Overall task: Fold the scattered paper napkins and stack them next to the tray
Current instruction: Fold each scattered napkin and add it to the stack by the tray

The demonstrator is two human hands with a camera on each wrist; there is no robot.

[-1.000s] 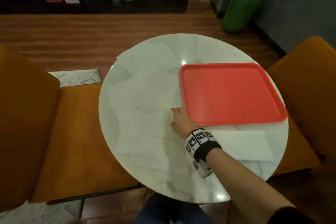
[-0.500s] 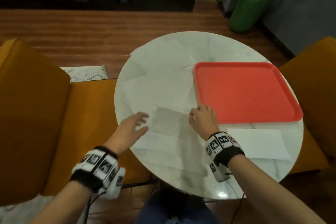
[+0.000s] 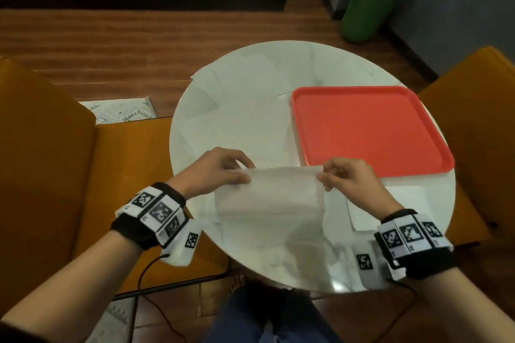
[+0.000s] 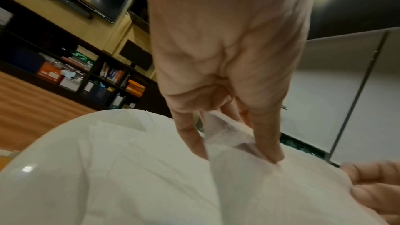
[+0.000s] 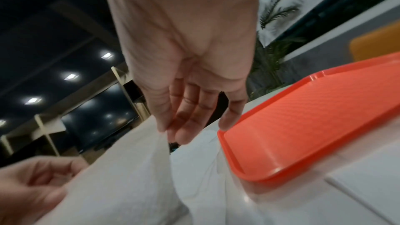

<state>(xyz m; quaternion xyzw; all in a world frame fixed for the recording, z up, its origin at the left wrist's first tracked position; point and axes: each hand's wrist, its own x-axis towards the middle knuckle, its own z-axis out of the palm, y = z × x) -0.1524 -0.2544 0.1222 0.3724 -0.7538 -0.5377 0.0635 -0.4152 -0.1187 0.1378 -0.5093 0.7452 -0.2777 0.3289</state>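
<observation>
Both hands hold one white paper napkin [image 3: 271,195] above the near part of the round white table [image 3: 328,64]. My left hand [image 3: 220,171] pinches its far left corner, and the left wrist view shows thumb and fingers on the napkin [image 4: 229,134]. My right hand [image 3: 344,177] pinches the far right corner between thumb and forefinger, as the napkin [image 5: 134,168] in the right wrist view shows. The far edge is lifted and the sheet curves down toward me. Several more napkins [image 3: 245,117] lie flat, scattered left of the red tray [image 3: 365,128]. A folded napkin [image 3: 390,209] lies just in front of the tray.
Orange chairs [image 3: 47,164] stand left and right [image 3: 479,108] of the table. A green planter [image 3: 365,8] stands on the wood floor behind. My legs [image 3: 264,315] are under the table's near edge.
My left hand came in and took the napkin's left corner. My right hand lifted the right corner off the table. The sheet now hangs raised between both hands.
</observation>
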